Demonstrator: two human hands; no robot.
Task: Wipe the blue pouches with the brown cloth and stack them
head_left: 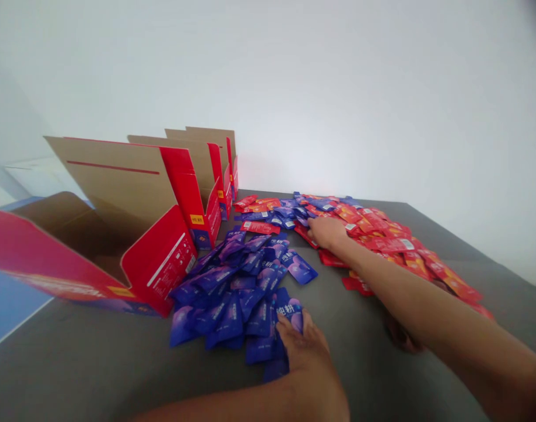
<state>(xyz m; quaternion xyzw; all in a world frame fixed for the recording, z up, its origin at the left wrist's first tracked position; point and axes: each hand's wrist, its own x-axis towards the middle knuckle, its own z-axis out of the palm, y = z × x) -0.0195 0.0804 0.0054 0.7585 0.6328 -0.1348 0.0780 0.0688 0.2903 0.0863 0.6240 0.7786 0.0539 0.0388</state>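
My left hand (305, 351) rests at the near right edge of a heap of blue-purple sachets (233, 293), touching the sachets. Its thumb and fingers are spread apart. Stretched out across the table, my right hand (327, 231) reaches the far pile, where blue sachets (288, 214) meet red-orange sachets (377, 234). The fingers there are curled down and drawn together, with blue and red sachets right by the tips. What lies between them is hidden. One blue sachet (298, 266) lies flat at the heap's right side.
Open red cartons with brown insides stand in a row on the left, the nearest carton (158, 264) largest in view, with flaps raised. The dark grey table (118, 363) runs back to a white wall (338, 105). A blurred brown shape (402, 337) shows under my right forearm.
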